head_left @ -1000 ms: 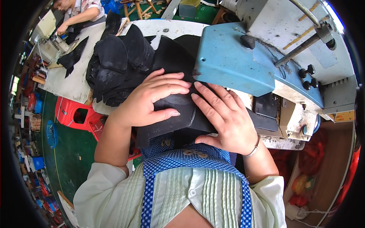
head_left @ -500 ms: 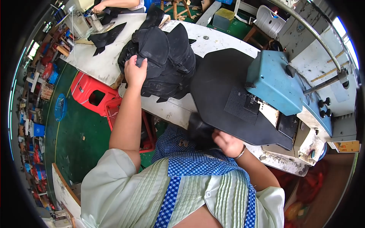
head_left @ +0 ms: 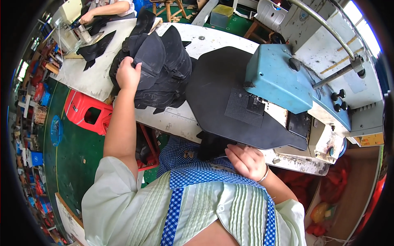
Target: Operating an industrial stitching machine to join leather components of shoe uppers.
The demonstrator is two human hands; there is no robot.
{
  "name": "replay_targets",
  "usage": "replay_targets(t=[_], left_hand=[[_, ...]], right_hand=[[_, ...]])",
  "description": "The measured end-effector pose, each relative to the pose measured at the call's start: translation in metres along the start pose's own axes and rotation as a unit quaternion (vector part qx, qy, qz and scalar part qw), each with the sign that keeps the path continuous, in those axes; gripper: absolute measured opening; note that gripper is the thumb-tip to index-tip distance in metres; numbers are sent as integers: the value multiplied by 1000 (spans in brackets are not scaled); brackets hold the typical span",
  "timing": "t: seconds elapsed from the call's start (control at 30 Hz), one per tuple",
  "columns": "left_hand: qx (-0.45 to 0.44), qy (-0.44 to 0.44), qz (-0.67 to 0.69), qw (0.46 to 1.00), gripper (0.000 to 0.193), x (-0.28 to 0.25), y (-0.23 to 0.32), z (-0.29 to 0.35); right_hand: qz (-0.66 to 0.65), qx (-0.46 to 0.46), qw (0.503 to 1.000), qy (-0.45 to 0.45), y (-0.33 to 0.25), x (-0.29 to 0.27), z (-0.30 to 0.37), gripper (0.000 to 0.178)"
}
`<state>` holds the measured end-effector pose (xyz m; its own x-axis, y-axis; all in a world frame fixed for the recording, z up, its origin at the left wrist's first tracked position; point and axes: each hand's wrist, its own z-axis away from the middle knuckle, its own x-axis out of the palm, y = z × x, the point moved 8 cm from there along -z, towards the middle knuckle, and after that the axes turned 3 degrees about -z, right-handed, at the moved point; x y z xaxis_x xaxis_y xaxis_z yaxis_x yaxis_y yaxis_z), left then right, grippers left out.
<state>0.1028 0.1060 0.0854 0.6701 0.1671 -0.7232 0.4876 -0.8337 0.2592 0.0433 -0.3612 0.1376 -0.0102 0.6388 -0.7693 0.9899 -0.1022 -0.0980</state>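
Note:
A thick pile of black flat cut pieces [head_left: 143, 92], apparently leather or a similar sheet material, rests on the white table. My left hand [head_left: 128, 74] is at the pile's left side, closed with thumb and fingers on the edge of an upper piece. Beneath the near edge of a sewing machine's broad black work plate [head_left: 213, 82], one black piece [head_left: 212, 148] hangs over my lap. My right hand [head_left: 248, 162] is closed at the right end of this piece, its fingertips partly hidden. Right of the plate stands the blue machine head [head_left: 281, 78].
Another black piece [head_left: 95, 50] lies on the table's far left, near a co-worker's hand [head_left: 87, 17] at another machine. A red stool [head_left: 80, 108] stands below the table on the left. A metal rod [head_left: 328, 30] arches over the blue head.
The view has shifted, so the table and machine appear further left. My right hand has moved rightward along the plate's near edge with the black piece. My left hand stays on the pile.

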Motion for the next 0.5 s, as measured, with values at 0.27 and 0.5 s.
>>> replay_targets(t=[0.27,0.5], left_hand=[[50,-333,585,738,42,-147,160,48],[-19,-444,801,400,95,-130,190,104]], right_hand=[[103,-89,956,259,10,-51,-53,50],[129,-17,981,145,17,-62,-62,46]])
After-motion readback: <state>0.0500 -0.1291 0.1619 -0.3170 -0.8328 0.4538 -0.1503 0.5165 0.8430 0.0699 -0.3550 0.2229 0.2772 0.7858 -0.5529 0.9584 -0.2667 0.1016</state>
